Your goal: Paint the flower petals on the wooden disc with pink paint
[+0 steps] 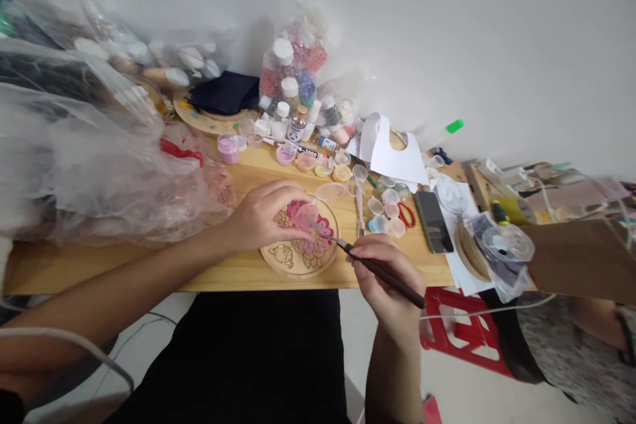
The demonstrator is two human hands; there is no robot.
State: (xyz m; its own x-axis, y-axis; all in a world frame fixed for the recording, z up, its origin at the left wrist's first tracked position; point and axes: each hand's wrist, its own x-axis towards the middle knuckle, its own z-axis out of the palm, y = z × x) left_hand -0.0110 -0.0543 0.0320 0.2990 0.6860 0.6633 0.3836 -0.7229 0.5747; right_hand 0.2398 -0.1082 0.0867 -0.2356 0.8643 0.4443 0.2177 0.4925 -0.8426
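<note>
My left hand (265,212) pinches a small translucent cup (304,216) with pink contents between thumb and fingers. The cup is over a round wooden board (278,265) with a gold-outlined flower design (320,232), partly filled in pink and magenta. My right hand (390,275) is closed round a dark handle of a thin metal-tipped spatula (382,271). Its tip points left, at the cup's near edge. Whether it touches the cup or the board, I cannot tell. My left hand hides part of the board.
Small cups of coloured paste (342,173), a brush (360,209) and red-handled scissors (406,214) lie behind and right of the board. A phone (433,222) is farther right. Plastic bags (99,165) crowd the left; bottles (297,124) stand at the back. Another person (576,338) sits at right.
</note>
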